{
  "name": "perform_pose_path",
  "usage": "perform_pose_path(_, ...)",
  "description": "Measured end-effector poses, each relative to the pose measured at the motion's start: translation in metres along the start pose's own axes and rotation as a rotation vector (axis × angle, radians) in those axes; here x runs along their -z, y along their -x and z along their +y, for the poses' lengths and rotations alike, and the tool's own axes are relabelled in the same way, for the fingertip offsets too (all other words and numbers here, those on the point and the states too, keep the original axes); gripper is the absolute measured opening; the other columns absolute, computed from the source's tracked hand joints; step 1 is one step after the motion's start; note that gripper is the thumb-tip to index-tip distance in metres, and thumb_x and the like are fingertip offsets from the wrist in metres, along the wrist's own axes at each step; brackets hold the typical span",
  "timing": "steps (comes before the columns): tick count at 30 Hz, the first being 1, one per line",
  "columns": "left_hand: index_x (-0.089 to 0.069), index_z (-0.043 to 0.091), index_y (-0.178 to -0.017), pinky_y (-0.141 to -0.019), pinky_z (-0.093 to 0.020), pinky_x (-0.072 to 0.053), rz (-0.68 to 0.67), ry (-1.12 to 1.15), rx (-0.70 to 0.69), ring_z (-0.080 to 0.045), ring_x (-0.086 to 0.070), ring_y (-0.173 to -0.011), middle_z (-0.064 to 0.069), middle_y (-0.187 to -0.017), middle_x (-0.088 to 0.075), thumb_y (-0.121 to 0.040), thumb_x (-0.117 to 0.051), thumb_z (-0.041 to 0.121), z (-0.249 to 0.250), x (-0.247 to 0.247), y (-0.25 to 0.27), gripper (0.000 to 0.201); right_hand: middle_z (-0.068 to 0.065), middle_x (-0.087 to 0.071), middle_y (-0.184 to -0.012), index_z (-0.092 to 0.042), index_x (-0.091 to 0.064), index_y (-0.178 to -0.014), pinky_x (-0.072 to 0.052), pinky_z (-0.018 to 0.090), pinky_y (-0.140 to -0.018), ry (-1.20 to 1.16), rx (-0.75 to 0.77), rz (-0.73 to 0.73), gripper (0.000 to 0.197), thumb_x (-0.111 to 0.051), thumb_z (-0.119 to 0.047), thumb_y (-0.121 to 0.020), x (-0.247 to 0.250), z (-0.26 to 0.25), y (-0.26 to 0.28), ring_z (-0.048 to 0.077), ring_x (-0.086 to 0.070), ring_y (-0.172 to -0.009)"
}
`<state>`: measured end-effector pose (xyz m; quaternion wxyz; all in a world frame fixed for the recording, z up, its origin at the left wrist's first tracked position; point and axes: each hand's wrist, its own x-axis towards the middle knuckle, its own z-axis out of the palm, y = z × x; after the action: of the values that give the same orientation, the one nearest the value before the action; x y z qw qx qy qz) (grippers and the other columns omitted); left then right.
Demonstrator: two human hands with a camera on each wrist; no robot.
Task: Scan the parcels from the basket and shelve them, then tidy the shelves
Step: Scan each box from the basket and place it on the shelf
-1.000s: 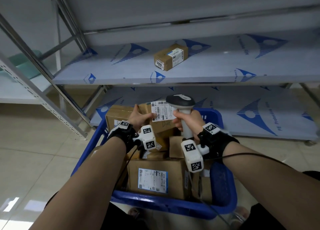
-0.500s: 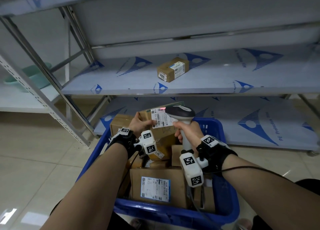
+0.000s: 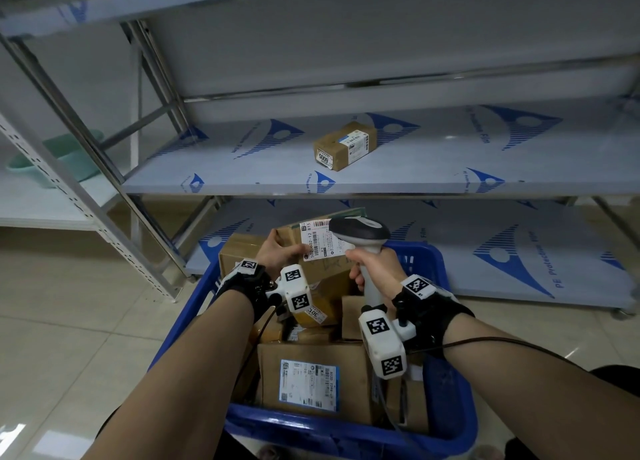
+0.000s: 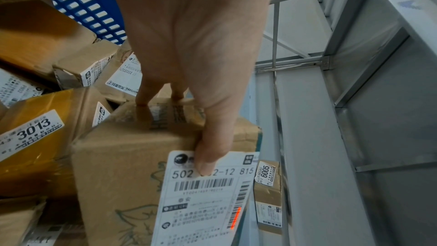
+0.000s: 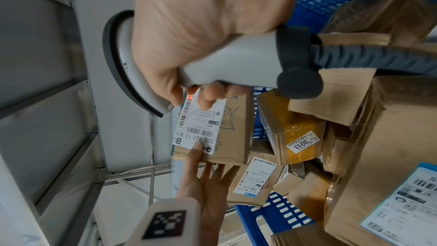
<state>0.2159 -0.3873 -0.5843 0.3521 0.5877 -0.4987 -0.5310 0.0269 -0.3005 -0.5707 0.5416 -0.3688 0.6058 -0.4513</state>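
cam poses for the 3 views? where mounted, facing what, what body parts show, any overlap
Head: worn on the head, faces forward and down at the blue basket and shelves; both forearms, left hand and right hand show.
Left wrist: looks along the left hand at its held parcel; thumb lies on the label.
Right wrist: looks along the right hand wrapped round the scanner; left hand also shows.
Shared: all three see the parcel's 502 label; both wrist views show a red scan line on it.
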Motion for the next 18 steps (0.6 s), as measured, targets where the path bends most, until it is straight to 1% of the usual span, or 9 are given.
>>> perform_pose_path(8, -0.039, 0.002, -0.127, -0.045, -0.013, -0.048, -0.004, 0.006, 0.016, -0.014, -0.061, -0.071, -0.006, -0.096, -0.059, -0.080, -0.071, 0.002, 0.0022, -0.0009, 0.0003, 0.056, 0.006, -0.059, -0.057, -0.005, -0.064, -0.074, -0.045, 0.025, -0.051, 0.016, -0.004, -0.008, 0.020, -0.063, -0.018, -0.090, 0.0006, -0.0018, 0.0007, 0.014, -0.051, -0.048)
perform_pose_path(12, -0.039, 0.001, -0.127, -0.048, -0.015, -0.050, -0.003, -0.008, 0.020, -0.017, -0.063, -0.074, -0.017, -0.113, -0.061, -0.077, -0.075, 0.006, 0.0000, 0.0013, -0.0036, 0.062, 0.005, -0.059, -0.056, -0.005, -0.063, -0.072, -0.044, 0.026, -0.053, 0.012, -0.021, -0.003, 0.021, -0.063, -0.017, -0.089, -0.0003, -0.0021, 0.0022, 0.014, -0.051, -0.049)
perform_pose_path(15, -0.039, 0.001, -0.128, -0.048, -0.015, -0.050, -0.009, 0.003, 0.019, -0.017, -0.063, -0.072, -0.015, -0.108, -0.060, -0.077, -0.074, 0.004, 0.0009, 0.0008, -0.0030, 0.062, 0.005, -0.058, -0.057, -0.005, -0.062, -0.073, -0.044, 0.026, -0.052, 0.002, -0.027, -0.008, 0.020, -0.063, -0.017, -0.089, -0.0006, -0.0035, 0.0028, 0.014, -0.050, -0.048)
perform_pose_path(18, -0.038, 0.000, -0.130, -0.048, -0.015, -0.050, -0.006, 0.003, 0.012, -0.016, -0.063, -0.072, -0.019, -0.115, -0.059, -0.078, -0.073, 0.003, 0.0015, 0.0001, -0.0023, 0.063, 0.006, -0.057, -0.057, -0.005, -0.063, -0.076, -0.043, 0.026, -0.051, -0.021, -0.025, -0.004, 0.018, -0.062, -0.016, -0.089, 0.0010, -0.0044, 0.0038, 0.014, -0.050, -0.048)
